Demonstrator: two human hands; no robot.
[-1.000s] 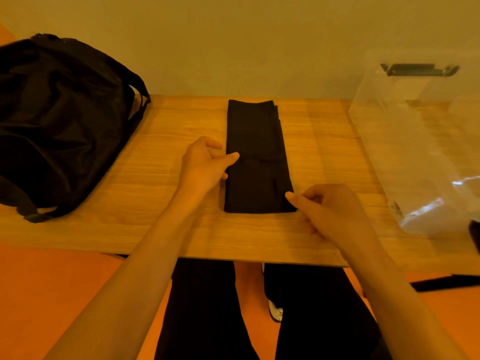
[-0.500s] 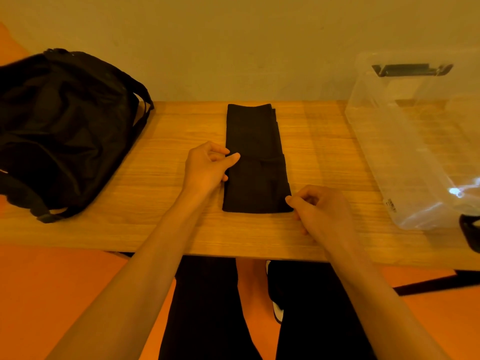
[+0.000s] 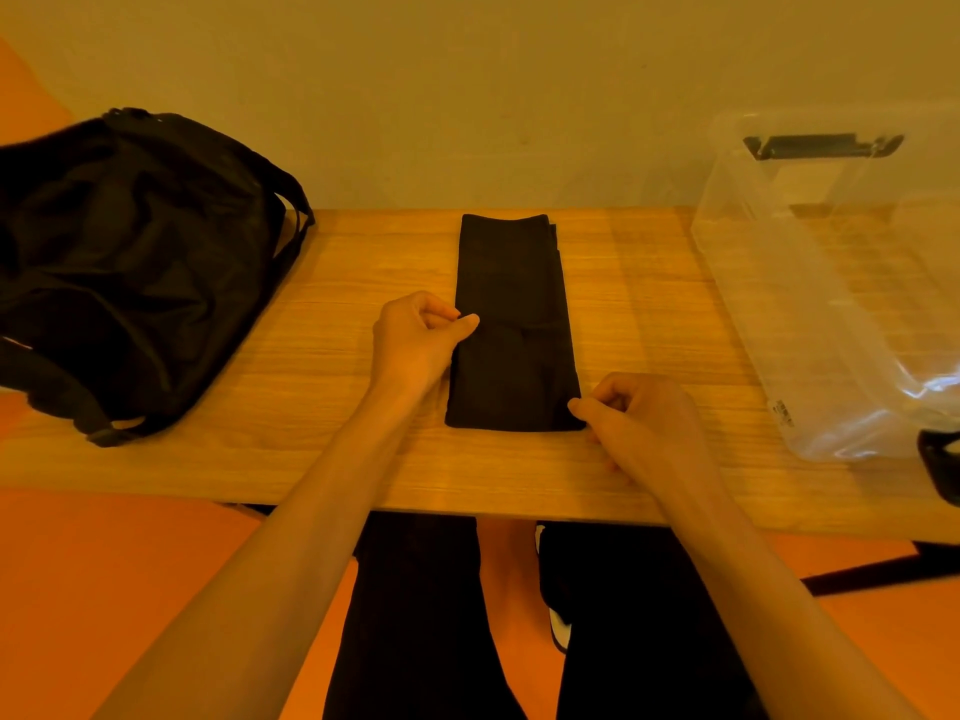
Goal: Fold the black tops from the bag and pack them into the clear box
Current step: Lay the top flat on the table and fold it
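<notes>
Holding as a second ago, the left hand (image 3: 415, 345) pinches the narrow folded black fabric top (image 3: 511, 304) at its left edge, the right hand (image 3: 641, 428) its near corner — an end-to-end fold likely comes next.

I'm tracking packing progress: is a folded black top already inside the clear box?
No: the clear box holds no garment; the folded black top lies on the table between the left hand and right hand.
</notes>
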